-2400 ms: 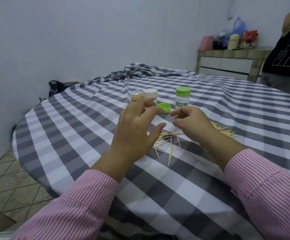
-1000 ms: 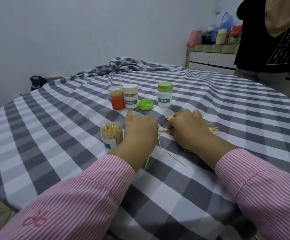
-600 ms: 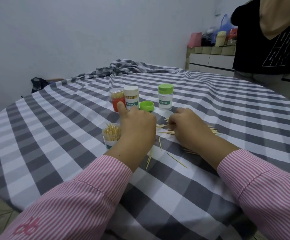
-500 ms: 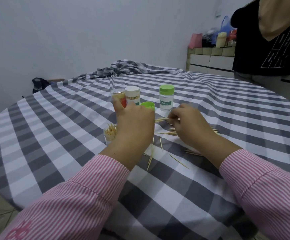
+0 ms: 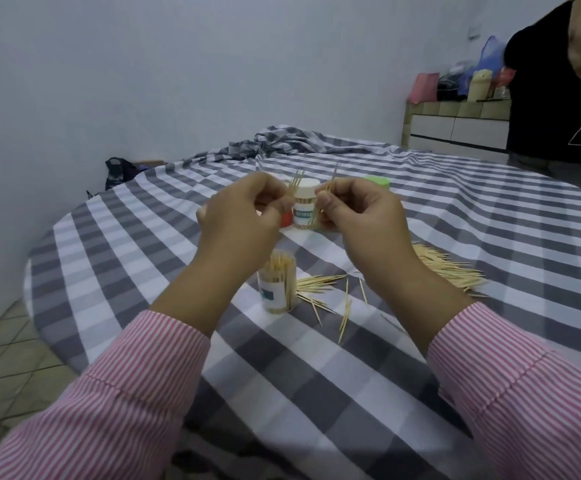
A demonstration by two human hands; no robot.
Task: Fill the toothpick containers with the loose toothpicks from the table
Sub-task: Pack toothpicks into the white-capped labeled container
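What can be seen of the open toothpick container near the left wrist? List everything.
The open toothpick container is a small clear plastic cylinder with a white label bearing a teal patch. It has no lid and stands upright on the checked tablecloth, packed nearly full with pale wooden toothpicks standing on end. The left forearm partly hides its left side; whether they touch is unclear. Loose toothpicks lie just to its right.

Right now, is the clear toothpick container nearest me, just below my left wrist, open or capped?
Open. The clear toothpick container stands upright with no cap, and toothpick tips stick up past its rim. It looks nearly full.
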